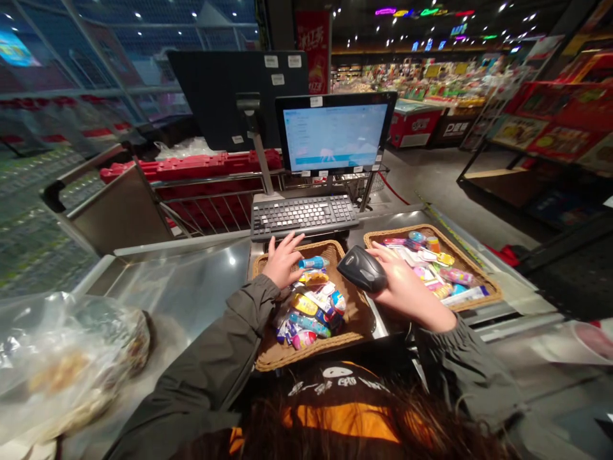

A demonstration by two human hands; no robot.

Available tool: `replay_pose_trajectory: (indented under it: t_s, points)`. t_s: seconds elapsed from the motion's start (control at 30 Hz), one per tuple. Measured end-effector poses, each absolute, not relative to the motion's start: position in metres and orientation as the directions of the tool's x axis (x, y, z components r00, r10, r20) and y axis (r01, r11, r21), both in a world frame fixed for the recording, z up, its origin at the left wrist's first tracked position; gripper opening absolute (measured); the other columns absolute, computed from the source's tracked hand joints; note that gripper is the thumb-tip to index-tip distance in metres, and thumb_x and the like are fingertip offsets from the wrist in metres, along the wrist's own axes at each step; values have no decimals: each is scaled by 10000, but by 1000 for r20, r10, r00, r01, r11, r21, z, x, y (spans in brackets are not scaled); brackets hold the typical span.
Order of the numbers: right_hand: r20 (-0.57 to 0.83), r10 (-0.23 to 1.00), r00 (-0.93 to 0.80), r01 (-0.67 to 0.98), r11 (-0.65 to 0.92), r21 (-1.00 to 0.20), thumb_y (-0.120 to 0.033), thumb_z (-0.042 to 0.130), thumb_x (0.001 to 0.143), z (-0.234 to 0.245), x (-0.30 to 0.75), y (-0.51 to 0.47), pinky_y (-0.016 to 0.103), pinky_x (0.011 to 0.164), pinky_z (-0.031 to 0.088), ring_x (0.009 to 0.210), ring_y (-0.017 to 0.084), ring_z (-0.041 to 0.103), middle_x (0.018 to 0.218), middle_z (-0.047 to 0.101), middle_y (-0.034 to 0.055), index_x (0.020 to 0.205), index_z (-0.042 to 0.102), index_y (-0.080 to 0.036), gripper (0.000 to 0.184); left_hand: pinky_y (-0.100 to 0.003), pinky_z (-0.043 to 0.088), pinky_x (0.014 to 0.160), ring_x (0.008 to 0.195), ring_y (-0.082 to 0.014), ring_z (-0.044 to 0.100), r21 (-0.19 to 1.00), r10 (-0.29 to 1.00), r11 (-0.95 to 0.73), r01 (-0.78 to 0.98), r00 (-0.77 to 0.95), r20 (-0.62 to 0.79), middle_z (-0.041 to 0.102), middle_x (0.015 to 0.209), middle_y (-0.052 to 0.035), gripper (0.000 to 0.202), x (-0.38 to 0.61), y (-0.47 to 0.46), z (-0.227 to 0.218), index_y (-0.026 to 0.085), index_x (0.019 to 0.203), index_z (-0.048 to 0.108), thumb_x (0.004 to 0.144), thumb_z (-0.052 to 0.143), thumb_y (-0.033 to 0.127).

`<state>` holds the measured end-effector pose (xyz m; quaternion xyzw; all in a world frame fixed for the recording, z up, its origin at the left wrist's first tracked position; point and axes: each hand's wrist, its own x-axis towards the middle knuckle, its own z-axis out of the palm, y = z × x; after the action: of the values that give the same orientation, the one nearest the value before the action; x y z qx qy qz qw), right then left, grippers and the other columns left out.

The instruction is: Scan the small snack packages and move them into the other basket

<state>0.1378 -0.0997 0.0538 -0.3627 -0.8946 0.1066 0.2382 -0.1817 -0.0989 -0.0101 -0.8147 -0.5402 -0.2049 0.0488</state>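
Note:
My right hand [407, 291] is wrapped round a dark handheld barcode scanner [363, 269], held between two wicker baskets. My left hand [283, 259] reaches over the far edge of the left basket [268, 358], fingers spread, with a small blue packet [313, 262] at its fingertips. Whether the fingers pinch the packet I cannot make out. The left basket holds a heap of small colourful packets [311, 310]. The right basket [479, 300] holds several more small packets.
A keyboard [303, 216] and a lit screen [334, 135] stand behind the baskets on a steel checkout counter [191, 281]. A clear plastic bag of goods [62, 358] lies at the near left. Red carts and store shelves lie beyond.

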Motion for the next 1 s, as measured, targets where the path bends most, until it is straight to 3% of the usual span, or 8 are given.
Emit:
replay_pose_trajectory:
  t_s: [0.23,0.4,0.53,0.67,0.9,1.0]
  points:
    - [372,709,-599,584,705,-403,-250,679,717,51,152,-92,611,1069,427,1267,398,546,1237,662,144,1148,636,-192,437,-709,52,1165,1490,-334,268,171,900,-429,887,401,172,403,1564,-96,94,-156,-89,-37,209,858,672,800,654,281]
    - [392,790,-472,593,614,-521,-254,694,732,58,186,-87,522,1046,475,1200,365,606,1274,658,152,1242,599,-196,523,-742,72,1144,1474,-355,297,120,915,-401,908,403,7,441,1538,-117,166,-148,-87,-53,207,945,706,787,681,251]
    - [442,871,-215,649,466,-601,-377,729,725,57,230,-83,538,977,515,1080,352,665,1151,708,145,1160,652,-179,484,-725,122,1149,1458,-364,330,79,912,-409,909,407,39,429,1538,-156,301,-142,-86,-45,213,1087,702,795,697,285]
    - [481,876,-42,665,384,-641,-409,746,699,53,266,-81,496,899,556,982,321,692,1069,726,129,1085,678,-169,460,-711,144,1152,1456,-354,336,84,872,-486,870,476,115,441,1534,-139,340,-116,-72,-16,234,1157,684,844,665,365]
    - [479,877,-33,671,375,-639,-468,745,717,52,290,-75,527,1009,505,1140,355,650,1226,685,179,1180,660,-136,576,-695,153,1160,1478,-358,282,56,807,-589,806,583,90,403,1558,-142,478,-21,-12,8,232,1216,668,830,678,513]
    - [475,879,-41,653,383,-653,-468,761,709,54,299,-73,537,1043,486,1187,367,629,1268,667,200,1221,644,-117,631,-705,142,1159,1480,-368,265,9,807,-590,807,589,41,401,1556,-149,492,25,13,1,220,1137,713,792,698,570]
